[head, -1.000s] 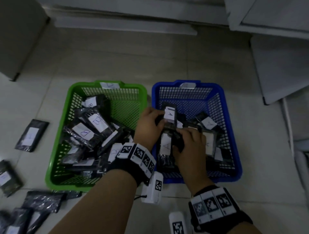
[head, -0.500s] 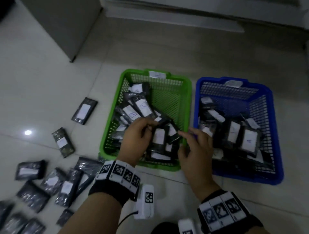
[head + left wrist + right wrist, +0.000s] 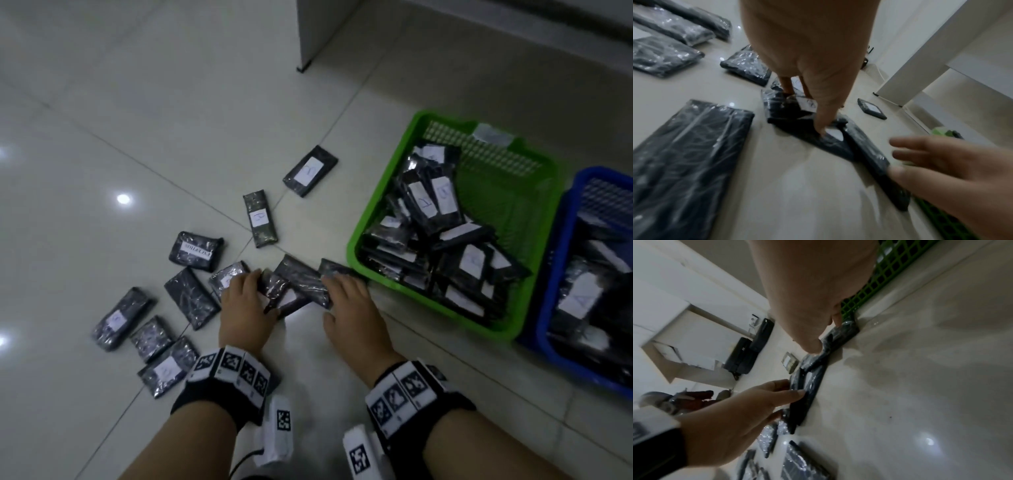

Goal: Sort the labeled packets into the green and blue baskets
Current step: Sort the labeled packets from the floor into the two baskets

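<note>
Both hands gone from over the baskets, where they hovered half a second ago, and now down on the pale tiled floor [image 3: 164, 113]; left hand [image 3: 244, 301] with fingers spread flat, pressing on a small overlapping heap of packets [image 3: 297, 283], thumb tip on one white label; right hand [image 3: 346, 305] also flat with fingers extended, touching the heap's right end; neither seen curled round a packet. Heap just left of the green basket [image 3: 383, 205], nearly touching its wall; blue basket [image 3: 551, 274] beside the green one on its right; both baskets piled with black labelled packets. More packets scattered [image 3: 191, 298] over the floor to the left and beyond the hands. Glossy tiles with grey seams and bright light spots; white furniture leg [image 3: 306, 37] standing at the far edge.
</note>
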### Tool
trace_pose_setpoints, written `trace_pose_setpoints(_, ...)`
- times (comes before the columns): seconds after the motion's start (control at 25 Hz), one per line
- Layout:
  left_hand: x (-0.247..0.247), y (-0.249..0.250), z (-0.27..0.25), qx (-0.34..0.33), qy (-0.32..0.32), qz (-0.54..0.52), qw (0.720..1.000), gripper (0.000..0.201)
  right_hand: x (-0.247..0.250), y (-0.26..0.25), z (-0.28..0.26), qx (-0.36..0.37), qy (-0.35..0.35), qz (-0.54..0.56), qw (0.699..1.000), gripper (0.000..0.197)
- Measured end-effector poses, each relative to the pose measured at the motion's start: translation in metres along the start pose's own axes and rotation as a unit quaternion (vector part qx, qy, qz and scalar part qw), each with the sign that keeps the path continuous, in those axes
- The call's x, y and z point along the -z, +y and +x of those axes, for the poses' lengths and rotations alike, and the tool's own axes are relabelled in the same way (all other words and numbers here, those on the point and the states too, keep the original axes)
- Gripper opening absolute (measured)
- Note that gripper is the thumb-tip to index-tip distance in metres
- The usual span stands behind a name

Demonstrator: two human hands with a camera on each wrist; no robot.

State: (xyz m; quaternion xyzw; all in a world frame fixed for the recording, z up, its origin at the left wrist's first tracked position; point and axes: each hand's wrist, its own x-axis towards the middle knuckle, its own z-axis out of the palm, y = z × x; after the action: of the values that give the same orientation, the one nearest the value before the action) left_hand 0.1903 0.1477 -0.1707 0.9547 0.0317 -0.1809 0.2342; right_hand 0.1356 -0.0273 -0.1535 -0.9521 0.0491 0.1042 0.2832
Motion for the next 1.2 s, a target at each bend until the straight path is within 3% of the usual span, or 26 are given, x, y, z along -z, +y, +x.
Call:
trace_pose_setpoints(0.12, -0.004, -0.005, -0.001, 0.001, 0.015, -0.028, 0.999, 0.079, -0.013, -0.001, 0.017, 0.028, -0.035, -0.104, 0.994, 0.061)
trace_pose_setpoints(0.2, 0.002, -0.005, 0.000, 0.031, 0.021, -0.095, 0.995, 0.062, -0.017, -0.005, 0.026, 0.038, -0.028, -0.120, 0.992, 0.054)
trace_pose_setpoints(0.28, 0.012, 0.002, 0.001, 0.073, 0.010, -0.174, 0.982, 0.036, -0.010, -0.010, 0.031, -0.009, -0.003, -0.008, 1.000, 0.044)
trace_pose_setpoints(0.36, 0.021, 0.008, 0.006, 0.096, -0.012, -0.285, 0.954, 0.019, 0.002, -0.016, 0.032, -0.100, 0.009, 0.171, 0.980, 0.035)
trace_pose_setpoints(0.48, 0.037, 0.031, 0.012, 0.131, -0.040, -0.488, 0.862, 0.011, 0.022, -0.023, 0.032, -0.183, 0.027, 0.401, 0.897, 0.024)
trace_pose_setpoints(0.56, 0.045, 0.048, 0.016, 0.128, -0.048, -0.535, 0.834, 0.016, 0.035, -0.026, 0.029, -0.208, 0.024, 0.503, 0.838, 0.023)
trace_pose_setpoints(0.68, 0.052, 0.073, 0.020, 0.112, -0.055, -0.557, 0.821, 0.021, 0.053, -0.019, 0.026, -0.202, 0.035, 0.548, 0.811, 0.023)
trace_pose_setpoints(0.84, 0.048, 0.111, 0.019, 0.084, -0.073, -0.591, 0.799, 0.021, 0.080, 0.008, 0.025, -0.217, 0.115, 0.511, 0.824, 0.021)
trace_pose_setpoints(0.92, 0.039, 0.134, 0.019, 0.065, -0.077, -0.588, 0.802, 0.020, 0.096, 0.028, 0.021, -0.238, 0.177, 0.487, 0.822, 0.017)
trace_pose_setpoints(1.0, 0.024, 0.161, 0.019, 0.048, -0.079, -0.563, 0.821, 0.018, 0.111, 0.052, 0.016, -0.262, 0.229, 0.494, 0.797, 0.015)
trace_pose_setpoints(1.08, 0.006, 0.181, 0.021, 0.016, -0.068, -0.495, 0.866, 0.022, 0.119, 0.075, 0.013, -0.278, 0.246, 0.491, 0.789, 0.018)
trace_pose_setpoints(1.2, -0.016, 0.197, 0.024, -0.073, -0.050, -0.299, 0.950, 0.049, 0.121, 0.096, 0.012, -0.290, 0.226, 0.463, 0.807, 0.029)
